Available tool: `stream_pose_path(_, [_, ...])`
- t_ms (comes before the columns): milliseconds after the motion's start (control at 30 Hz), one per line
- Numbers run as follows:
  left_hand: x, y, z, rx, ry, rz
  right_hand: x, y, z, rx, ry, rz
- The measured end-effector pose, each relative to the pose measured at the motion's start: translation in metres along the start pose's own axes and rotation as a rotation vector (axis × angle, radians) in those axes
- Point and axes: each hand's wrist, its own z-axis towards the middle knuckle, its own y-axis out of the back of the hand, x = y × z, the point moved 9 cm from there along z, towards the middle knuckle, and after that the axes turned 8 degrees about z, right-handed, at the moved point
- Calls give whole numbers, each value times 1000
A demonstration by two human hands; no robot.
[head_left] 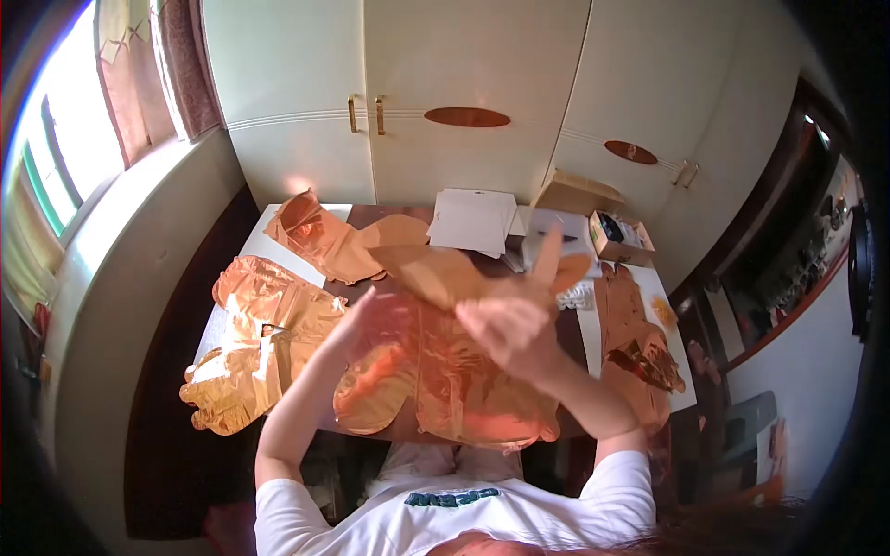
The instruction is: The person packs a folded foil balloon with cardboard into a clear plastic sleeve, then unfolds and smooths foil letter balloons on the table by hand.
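Note:
Copper-coloured flat foil balloons are spread over the table in front of me. A large foil balloon point(482, 389) lies at the near edge between my arms, with its upper part point(436, 273) lifted and blurred. My right hand point(510, 320) is closed at the edge of this balloon, fingers smeared by motion. My left hand point(385, 324) is beside the balloon's left part, and its fingers are too blurred to make out. Another crumpled foil balloon point(269, 324) rests to the left of my left forearm.
More copper foil point(324, 241) lies at the back left, and a foil balloon point(626, 320) at the right. White cards point(471, 221) are stacked at the back. Near the back right stands a small open box point(623, 243). Cabinets point(473, 56) rise behind the table point(593, 361).

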Motion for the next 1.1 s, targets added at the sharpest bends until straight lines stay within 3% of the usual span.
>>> stream_pose_path(67, [23,-25,-9,86,58,-120,37,-13,-30,192,53,-60])
stream_pose_path(167, [41,-39,-18,-30,145,30,74,-22,-63,283,-11,21])
stream_pose_path(467, [68,-19,4,-97,-1,279,109,-40,-106,411,-182,277])
stream_pose_path(600, [71,-12,23,-43,-41,455,83,-41,-114,386,-268,520])
stream_pose_path(633, [70,-12,25,-31,-51,477,43,-60,-129,414,-437,584])
stream_pose_path(700, [59,-26,23,-68,-59,546,-4,-81,-160,383,-552,414])
stream_pose_path(767, [53,-31,25,-84,-68,603,-42,-94,-192,381,-708,446])
stream_pose_path(933, [63,-14,42,-203,-78,725,-66,-115,-224,408,-658,404])
stream_pose_path(1033, [45,-18,28,-352,-165,1183,-71,-121,-232,443,-633,382])
stream_pose_path(1100, [43,-30,20,-252,-155,1309,-72,-120,-233,425,-636,349])
